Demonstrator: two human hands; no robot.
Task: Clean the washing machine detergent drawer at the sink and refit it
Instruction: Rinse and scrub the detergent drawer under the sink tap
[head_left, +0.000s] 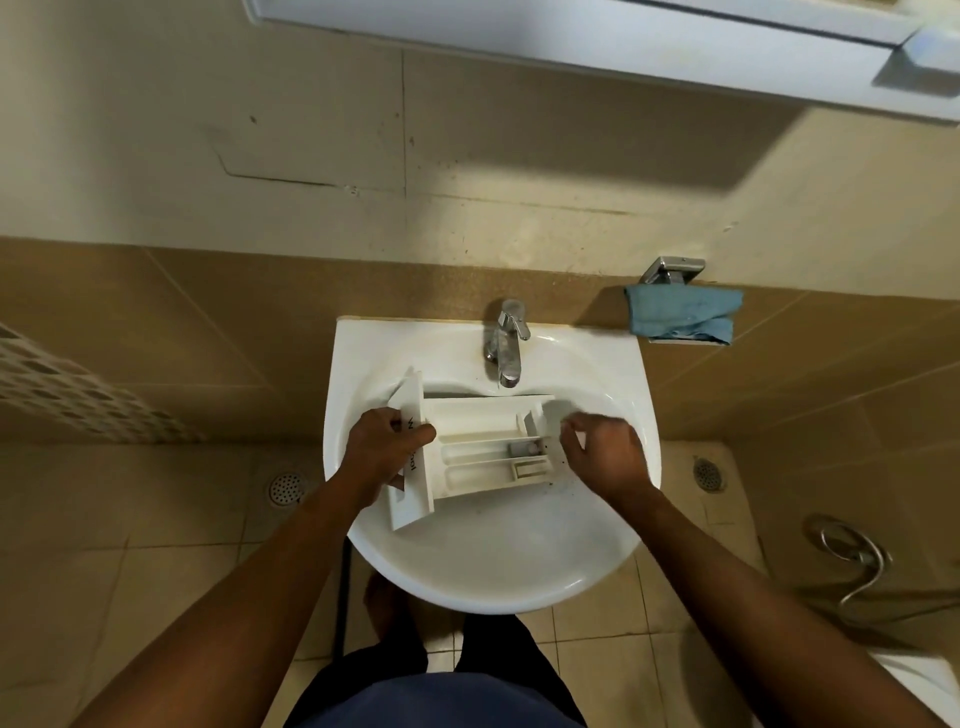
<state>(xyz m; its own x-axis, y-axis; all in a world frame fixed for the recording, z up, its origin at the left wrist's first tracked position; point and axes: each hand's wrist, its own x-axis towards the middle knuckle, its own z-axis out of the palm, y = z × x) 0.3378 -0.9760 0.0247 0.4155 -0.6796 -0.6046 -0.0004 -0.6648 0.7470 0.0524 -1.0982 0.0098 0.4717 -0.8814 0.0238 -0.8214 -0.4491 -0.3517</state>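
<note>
The white detergent drawer (483, 447) lies across the basin of the white sink (493, 561), its front panel to the left and its compartments facing up. My left hand (382, 447) grips the front panel, thumb over its face. My right hand (605, 454) hovers at the drawer's right end with its fingers curled; I see nothing in it. The chrome tap (506, 345) stands behind the drawer, with no water visibly running.
A blue cloth (683, 314) hangs on a metal holder on the tiled wall to the right of the sink. Floor drains (284, 488) sit left and right below. A hose loop (852, 551) lies at the right. A mirror cabinet (623, 47) hangs overhead.
</note>
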